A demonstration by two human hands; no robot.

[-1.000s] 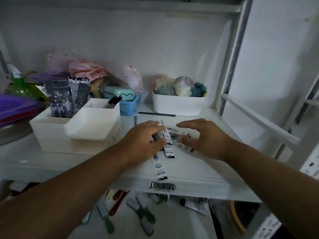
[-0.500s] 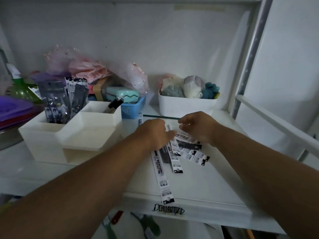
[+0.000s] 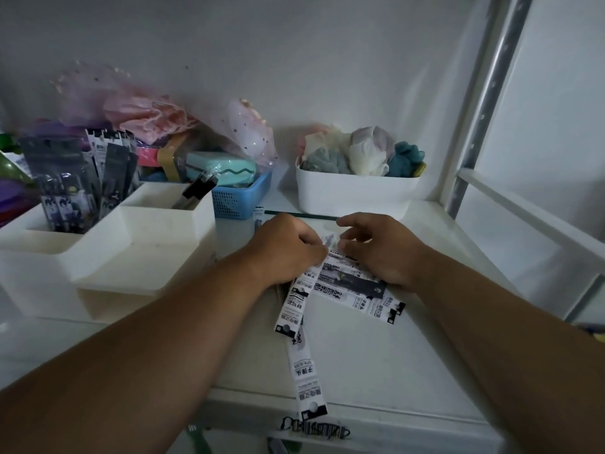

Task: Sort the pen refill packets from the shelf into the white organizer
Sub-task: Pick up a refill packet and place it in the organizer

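Pen refill packets [image 3: 330, 290] lie fanned in a loose pile on the white shelf [image 3: 409, 348], one long strip reaching the front edge. Head view: left hand [image 3: 286, 247] has fingers curled, pinching the packets' upper ends; right hand [image 3: 376, 249] rests on the pile, fingers bent around the same ends. White organizer [image 3: 108, 253] stands left of the pile, its rear compartment already holding upright packets [image 3: 78, 185].

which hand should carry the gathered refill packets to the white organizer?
Left, probably. The left hand already pinches the refill packets and is nearer the white organizer; the right hand would cross over.
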